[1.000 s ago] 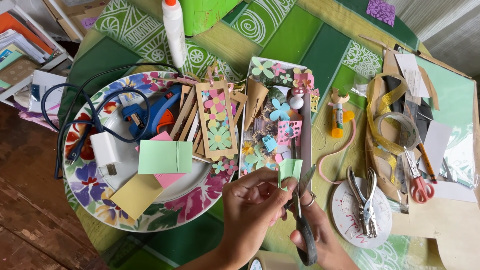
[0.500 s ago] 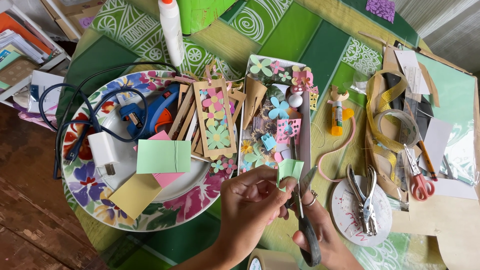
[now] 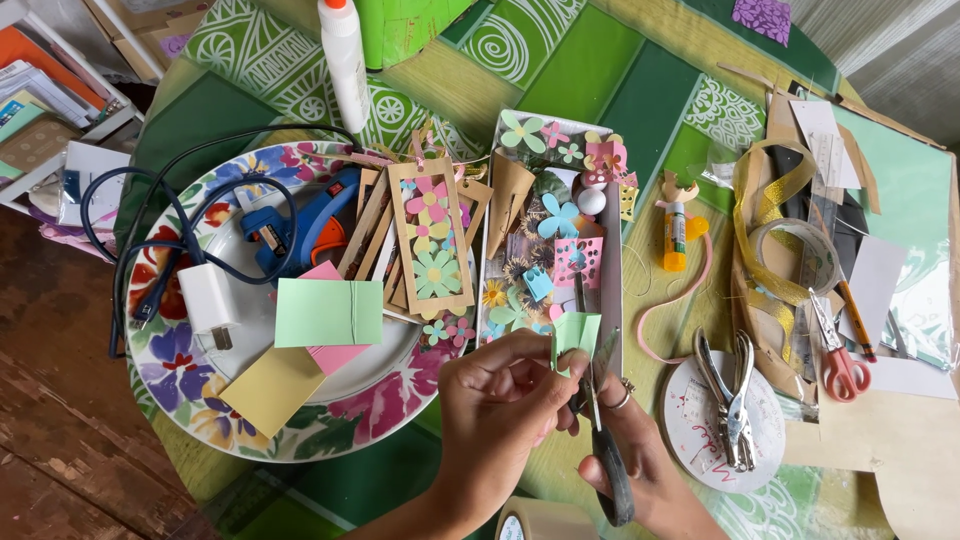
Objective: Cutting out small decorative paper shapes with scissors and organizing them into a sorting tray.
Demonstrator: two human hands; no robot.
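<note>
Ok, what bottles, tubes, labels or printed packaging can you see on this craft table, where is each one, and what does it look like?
Glue bottle: top centre, lying tilted, white with an orange cap.
Glue stick: right of the white tray, slim, yellow with a white label band.
Round card disc: bottom right under the metal punch pliers, white with faint red print.
Tape roll: bottom edge by the hands, tan with a pale printed core label.
No screens in view.

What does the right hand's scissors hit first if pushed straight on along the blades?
The right hand points its scissors up the picture. Their tips already meet the folded green paper pinched by the left hand. Beyond it probably lies the white tray of paper flowers; depth unclear.
</note>
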